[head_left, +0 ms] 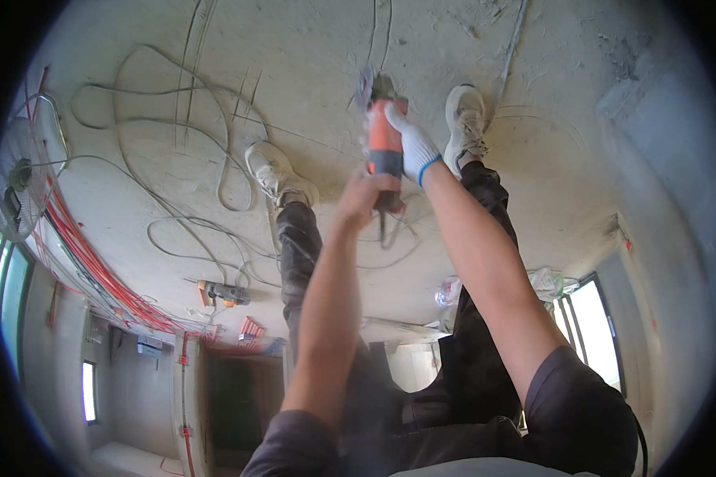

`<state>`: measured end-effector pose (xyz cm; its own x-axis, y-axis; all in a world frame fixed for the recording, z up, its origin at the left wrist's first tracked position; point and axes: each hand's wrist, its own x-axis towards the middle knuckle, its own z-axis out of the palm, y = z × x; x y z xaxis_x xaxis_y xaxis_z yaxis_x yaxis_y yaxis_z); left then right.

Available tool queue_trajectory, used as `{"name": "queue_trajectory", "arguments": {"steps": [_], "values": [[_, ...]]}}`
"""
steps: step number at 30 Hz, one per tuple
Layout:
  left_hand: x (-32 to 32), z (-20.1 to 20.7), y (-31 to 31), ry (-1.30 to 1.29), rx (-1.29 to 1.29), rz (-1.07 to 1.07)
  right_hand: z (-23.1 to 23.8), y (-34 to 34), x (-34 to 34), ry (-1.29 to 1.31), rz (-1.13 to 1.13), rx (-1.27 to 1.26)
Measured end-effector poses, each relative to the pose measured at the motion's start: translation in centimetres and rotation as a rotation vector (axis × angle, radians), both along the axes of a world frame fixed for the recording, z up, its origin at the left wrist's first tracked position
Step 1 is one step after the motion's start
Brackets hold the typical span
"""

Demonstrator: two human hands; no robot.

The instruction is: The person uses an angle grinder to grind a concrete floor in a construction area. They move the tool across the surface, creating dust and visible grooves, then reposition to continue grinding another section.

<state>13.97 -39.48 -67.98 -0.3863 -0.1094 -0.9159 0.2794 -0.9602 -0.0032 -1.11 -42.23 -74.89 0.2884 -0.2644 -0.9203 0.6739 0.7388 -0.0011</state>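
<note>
"Head view: what's clamped?"

"Orange grinder (382, 135), between both hands: right hand (413, 145) closed on its body, left hand (359, 194) round its rear."

"Step?"

"Probably guiding it. Disc (365, 89) just ahead of the grip; touching the floor (549, 147), can't tell."

"Next?"

"Calls for a firm hold, disc lined up with grooves (388, 36) farther ahead."

Grinder (380, 129) in hands (414, 148) (fan (22, 175) left)
</note>
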Motion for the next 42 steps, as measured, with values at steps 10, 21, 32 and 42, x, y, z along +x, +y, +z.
{"name": "queue_trajectory", "arguments": {"steps": [10,21,32,42], "values": [[-4.4,3.6,8.6,-0.408,0.160,-0.008,-1.2,7.4,-0.8,0.516,0.089,0.137],[3.5,1.6,11.9,0.005,0.055,0.476,-2.4,3.3,4.6,0.333,0.017,0.044],[8.2,-0.7,9.9,0.043,-0.016,0.307,-4.8,2.4,8.9,0.517,0.082,-0.069],[5.2,-0.9,4.2,-0.663,-0.308,-0.764,-6.1,5.0,10.5,0.629,0.045,-0.088]]}}
